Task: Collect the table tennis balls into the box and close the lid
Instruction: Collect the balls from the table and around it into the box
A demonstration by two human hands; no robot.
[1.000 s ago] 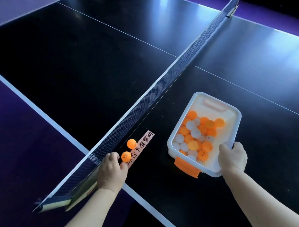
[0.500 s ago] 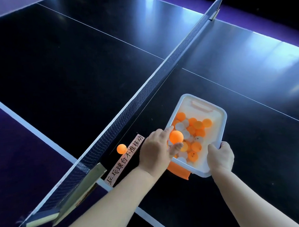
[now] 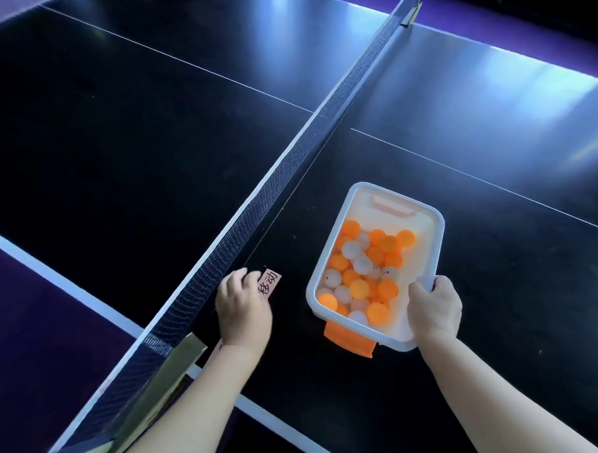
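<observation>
Right hand (image 3: 433,309) gripping box (image 3: 428,241), left hand (image 3: 241,306) by net (image 3: 242,222)

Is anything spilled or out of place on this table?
Nothing spilled: every ball in view lies in the box. One oddity: a written paper strip lies by the net, partly under the left hand.

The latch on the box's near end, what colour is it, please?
The latch is orange; head view.
</observation>
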